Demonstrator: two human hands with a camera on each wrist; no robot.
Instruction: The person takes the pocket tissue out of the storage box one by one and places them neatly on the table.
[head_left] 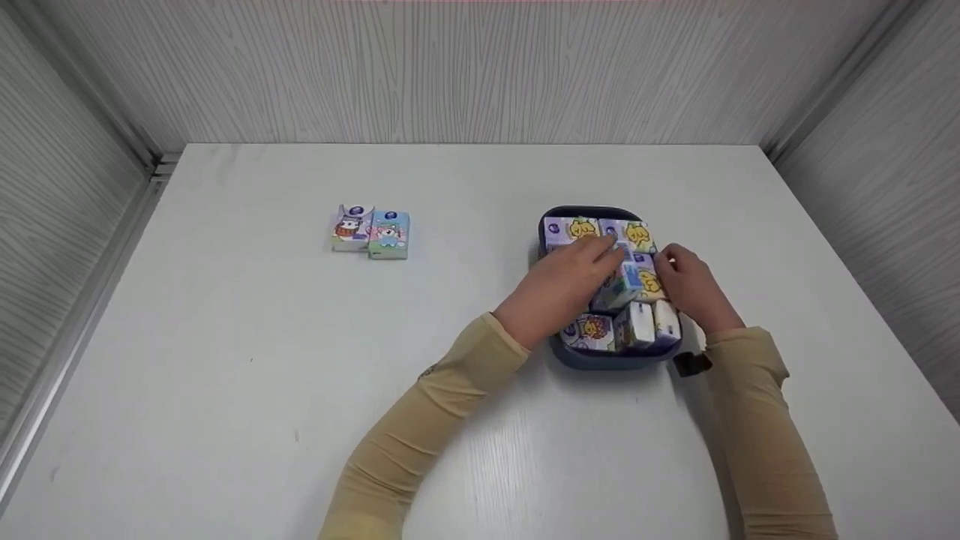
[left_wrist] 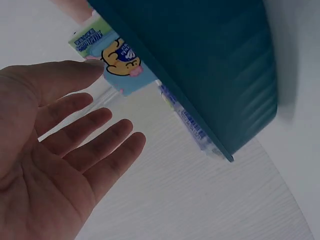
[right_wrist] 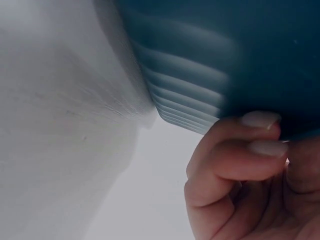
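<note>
A dark blue plastic basket (head_left: 600,362) holds several small cartoon-printed tissue packs (head_left: 589,332), packed side by side. My left hand (head_left: 559,283) reaches over it from the left, beside a light blue tissue pack (head_left: 622,286) that sticks up at a tilt in the middle. In the left wrist view, the thumb touches a blue pack (left_wrist: 122,65) with a yellow cartoon figure, while the other fingers are spread and hold nothing. My right hand (head_left: 694,289) grips the basket's right rim, its bent fingers (right_wrist: 260,147) against the outer wall (right_wrist: 200,65).
Two more tissue packs, a white-purple one (head_left: 352,229) and a blue-green one (head_left: 389,235), lie side by side on the white table (head_left: 300,375) at the left. Wood-grain panels (head_left: 480,75) enclose the table at the back and sides.
</note>
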